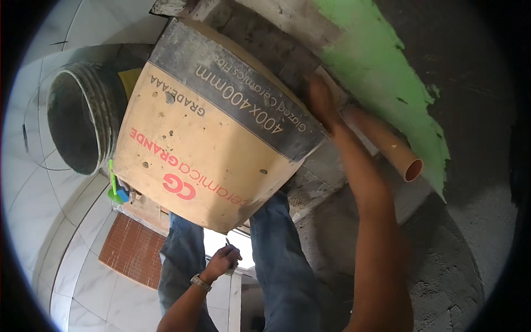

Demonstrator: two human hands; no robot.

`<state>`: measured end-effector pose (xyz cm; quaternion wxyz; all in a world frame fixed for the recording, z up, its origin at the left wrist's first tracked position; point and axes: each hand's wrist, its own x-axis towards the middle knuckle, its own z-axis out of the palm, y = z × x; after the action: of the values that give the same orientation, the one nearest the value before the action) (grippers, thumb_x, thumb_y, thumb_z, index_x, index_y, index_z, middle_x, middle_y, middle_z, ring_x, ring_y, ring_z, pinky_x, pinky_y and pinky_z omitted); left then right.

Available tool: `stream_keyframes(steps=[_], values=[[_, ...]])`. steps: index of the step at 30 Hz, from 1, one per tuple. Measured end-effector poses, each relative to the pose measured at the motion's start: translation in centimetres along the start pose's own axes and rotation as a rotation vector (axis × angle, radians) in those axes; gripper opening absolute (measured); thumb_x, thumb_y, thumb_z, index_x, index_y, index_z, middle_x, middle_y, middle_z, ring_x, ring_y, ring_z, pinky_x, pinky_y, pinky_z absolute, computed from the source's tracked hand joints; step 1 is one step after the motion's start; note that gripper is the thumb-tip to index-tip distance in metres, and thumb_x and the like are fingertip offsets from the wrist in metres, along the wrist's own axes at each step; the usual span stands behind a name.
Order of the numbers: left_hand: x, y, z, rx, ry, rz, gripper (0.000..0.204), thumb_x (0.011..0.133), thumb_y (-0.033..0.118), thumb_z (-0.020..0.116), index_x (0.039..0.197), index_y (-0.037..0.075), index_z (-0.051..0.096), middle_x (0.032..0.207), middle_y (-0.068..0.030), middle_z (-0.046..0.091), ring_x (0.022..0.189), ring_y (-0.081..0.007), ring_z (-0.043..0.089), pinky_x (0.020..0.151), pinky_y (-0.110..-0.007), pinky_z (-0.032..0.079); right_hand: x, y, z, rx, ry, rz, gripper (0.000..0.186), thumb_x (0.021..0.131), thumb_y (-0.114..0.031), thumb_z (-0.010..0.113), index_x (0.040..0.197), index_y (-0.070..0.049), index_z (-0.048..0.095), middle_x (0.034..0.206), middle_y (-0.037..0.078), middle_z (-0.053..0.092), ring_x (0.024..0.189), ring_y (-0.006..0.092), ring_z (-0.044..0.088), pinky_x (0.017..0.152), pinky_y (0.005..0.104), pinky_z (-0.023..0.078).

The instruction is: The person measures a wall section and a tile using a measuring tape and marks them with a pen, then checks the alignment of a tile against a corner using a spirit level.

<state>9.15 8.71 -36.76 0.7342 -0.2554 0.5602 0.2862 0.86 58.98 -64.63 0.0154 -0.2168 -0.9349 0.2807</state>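
A large tan and black cardboard tile carton fills the middle of the head view, its surface scuffed and pitted. My left hand, with a watch on the wrist, is closed below the carton's near edge. A thin pointed thing sticks up from its fingers; its kind is too small to make out. My right forearm runs up along the carton's right side. At the far right edge of the carton, my right hand lies in deep shadow. Its fingertips blur into the dark, so their grip cannot be read.
A grimy ribbed bucket tips open at the left. Below it is a green-handled tool beside something blue. A brown textured panel lies on pale marbled tiles. An orange pipe juts out at right, by a green-painted patch.
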Motion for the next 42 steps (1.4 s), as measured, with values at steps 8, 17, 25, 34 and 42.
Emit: stream_keyframes(steps=[8,17,25,34,42], values=[[-1.6,2.9,-0.9,-0.057,0.002,-0.018,0.029,0.102,0.028,0.055,0.091,0.004,0.066,0.074,0.0005,0.059,0.063,-0.0076,0.049,0.059,-0.025,0.04,-2.4,4.1,-0.1,-0.373,-0.301,0.548,0.043,0.095,-0.034,0.057,0.123,-0.001,0.056,0.116,0.02,0.068,0.11,0.0379,0.065,0.094,0.0521,0.05],[-0.5,3.1,-1.6,0.004,-0.045,0.324,0.036,0.1,0.033,0.05,0.105,0.002,0.068,0.085,-0.0085,0.066,0.08,-0.022,0.063,0.076,-0.036,0.05,-4.9,24.4,-9.7,-0.391,-0.215,-0.575,0.047,0.098,-0.023,0.05,0.138,0.002,0.051,0.132,0.021,0.058,0.117,0.039,0.058,0.101,0.0504,0.046],[-1.4,-2.5,-2.7,0.31,0.009,0.259,0.043,0.095,0.037,0.048,0.115,0.002,0.065,0.108,-0.0252,0.068,0.104,-0.039,0.066,0.092,-0.049,0.049,-15.6,-22.8,-19.0,0.192,0.347,0.558,0.04,0.094,-0.019,0.069,0.117,0.011,0.056,0.111,0.022,0.065,0.099,0.0279,0.064,0.088,0.0385,0.051],[-2.8,-4.2,-5.2,0.386,-0.073,0.362,0.046,0.093,0.037,0.051,0.127,0.008,0.062,0.115,-0.0227,0.068,0.107,-0.0386,0.065,0.093,-0.049,0.05,-15.4,-59.1,10.1,0.247,-1.027,-0.184,0.053,0.082,-0.021,0.075,0.125,0.001,0.055,0.105,0.023,0.066,0.099,0.0432,0.063,0.085,0.0485,0.05],[-8.1,-4.4,-11.3,0.297,-0.229,0.404,0.047,0.093,0.039,0.055,0.127,0.008,0.061,0.119,-0.0213,0.066,0.108,-0.0382,0.064,0.092,-0.048,0.051,-19.2,-67.9,44.0,0.415,-0.79,0.467,0.06,0.087,-0.031,0.073,0.134,-0.002,0.05,0.102,0.024,0.066,0.089,0.0415,0.067,0.078,0.0496,0.056]])
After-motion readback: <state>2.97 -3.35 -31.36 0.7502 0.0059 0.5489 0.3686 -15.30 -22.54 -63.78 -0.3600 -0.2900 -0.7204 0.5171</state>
